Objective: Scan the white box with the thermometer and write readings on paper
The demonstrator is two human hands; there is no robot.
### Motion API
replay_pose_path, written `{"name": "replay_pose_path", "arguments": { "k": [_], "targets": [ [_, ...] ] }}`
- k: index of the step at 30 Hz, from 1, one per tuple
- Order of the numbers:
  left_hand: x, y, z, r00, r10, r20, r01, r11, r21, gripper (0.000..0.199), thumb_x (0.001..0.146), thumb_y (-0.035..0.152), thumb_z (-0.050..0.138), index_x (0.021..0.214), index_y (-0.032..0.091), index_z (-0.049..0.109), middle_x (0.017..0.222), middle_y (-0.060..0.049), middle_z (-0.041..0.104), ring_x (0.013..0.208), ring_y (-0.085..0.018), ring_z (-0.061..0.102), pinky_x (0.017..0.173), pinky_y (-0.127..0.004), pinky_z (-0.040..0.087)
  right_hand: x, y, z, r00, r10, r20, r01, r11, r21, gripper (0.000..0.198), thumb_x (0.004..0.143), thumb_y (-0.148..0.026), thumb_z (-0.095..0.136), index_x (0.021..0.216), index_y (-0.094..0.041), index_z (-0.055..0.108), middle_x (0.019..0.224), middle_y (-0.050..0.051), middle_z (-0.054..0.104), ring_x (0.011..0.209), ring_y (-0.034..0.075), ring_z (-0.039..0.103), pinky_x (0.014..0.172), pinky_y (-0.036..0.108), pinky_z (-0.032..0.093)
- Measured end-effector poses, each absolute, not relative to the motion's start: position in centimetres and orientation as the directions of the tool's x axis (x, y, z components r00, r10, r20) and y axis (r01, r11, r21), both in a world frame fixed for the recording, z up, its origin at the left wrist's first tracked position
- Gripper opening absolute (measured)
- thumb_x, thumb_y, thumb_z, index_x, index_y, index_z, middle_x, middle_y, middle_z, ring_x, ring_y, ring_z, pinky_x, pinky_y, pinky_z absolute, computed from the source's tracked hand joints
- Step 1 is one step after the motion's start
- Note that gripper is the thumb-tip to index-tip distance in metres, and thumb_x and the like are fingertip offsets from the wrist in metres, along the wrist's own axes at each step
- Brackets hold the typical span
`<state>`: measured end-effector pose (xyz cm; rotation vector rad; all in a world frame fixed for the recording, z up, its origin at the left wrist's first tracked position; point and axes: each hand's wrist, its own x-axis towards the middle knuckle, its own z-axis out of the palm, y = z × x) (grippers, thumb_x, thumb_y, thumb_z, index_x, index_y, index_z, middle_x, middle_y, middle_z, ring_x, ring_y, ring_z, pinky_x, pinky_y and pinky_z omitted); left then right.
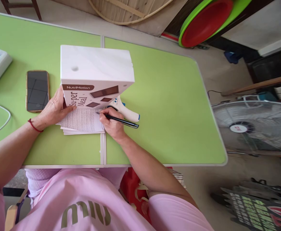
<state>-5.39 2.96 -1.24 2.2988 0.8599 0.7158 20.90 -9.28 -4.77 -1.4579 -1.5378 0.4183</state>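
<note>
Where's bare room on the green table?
Largest: green tabletop right of the pen, to the right edge. Smaller: beyond the smartphone, to the far edge. Crowded: around the NutriMotion box, handwritten sheets, left hand, right hand.

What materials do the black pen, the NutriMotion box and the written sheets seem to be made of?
The black pen looks like glossy plastic, judging by bright streaks on its barrel, though lacquered metal is possible. The NutriMotion box seems smooth printed cardboard: flat panels, crisp edges. The written sheets look like matt paper, with uneven stacked edges and no shine.
</note>
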Motion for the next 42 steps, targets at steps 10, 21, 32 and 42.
{"name": "replay_pose_path", "arguments": {
  "k": [10,21,32,42],
  "targets": [
    [-5.33,2.77,-1.01,0.655,0.7,0.284,0.422,-0.651,0.632,0.057,0.103,0.054,0.063,0.148,0.02,0.055,0.162,-0.019,0.057,0.156,-0.043,0.053,0.131,-0.06,0.047,20.98,-9.22,-4.93,0.137,0.9,0.414,0.588,0.263,-0.765,0.013,0.097,-0.029,0.066,0.084,-0.025,0.069,0.071,-0.002,0.071,0.062,0.016,0.064,0.062,0.03,0.056],
    [-5.71,2.97,-1.44,0.668,0.684,0.294,0.43,-0.677,0.598,0.055,0.103,0.047,0.064,0.148,0.017,0.056,0.159,-0.021,0.059,0.152,-0.042,0.057,0.129,-0.057,0.05,20.65,-9.18,-4.63,0.167,0.882,0.44,0.59,0.268,-0.761,0.012,0.093,-0.029,0.063,0.081,-0.026,0.065,0.068,-0.002,0.07,0.059,0.015,0.062,0.059,0.029,0.055],
    [-5.6,2.89,-1.36,0.666,0.684,0.296,0.426,-0.675,0.603,0.058,0.099,0.039,0.067,0.151,0.016,0.053,0.16,-0.022,0.058,0.153,-0.043,0.056,0.128,-0.057,0.05,20.89,-9.21,-4.7,0.205,0.874,0.441,0.552,0.269,-0.789,0.009,0.093,-0.027,0.064,0.084,-0.026,0.067,0.07,-0.002,0.072,0.062,0.017,0.065,0.063,0.03,0.056],
    [-5.64,2.91,-1.05,0.675,0.682,0.282,0.435,-0.677,0.594,0.058,0.101,0.043,0.065,0.152,0.017,0.052,0.162,-0.021,0.058,0.154,-0.042,0.056,0.13,-0.058,0.049,20.74,-9.14,-4.81,0.205,0.866,0.457,0.569,0.274,-0.775,0.011,0.092,-0.027,0.063,0.082,-0.027,0.066,0.068,-0.002,0.071,0.06,0.017,0.064,0.06,0.031,0.055]
  ]
}}
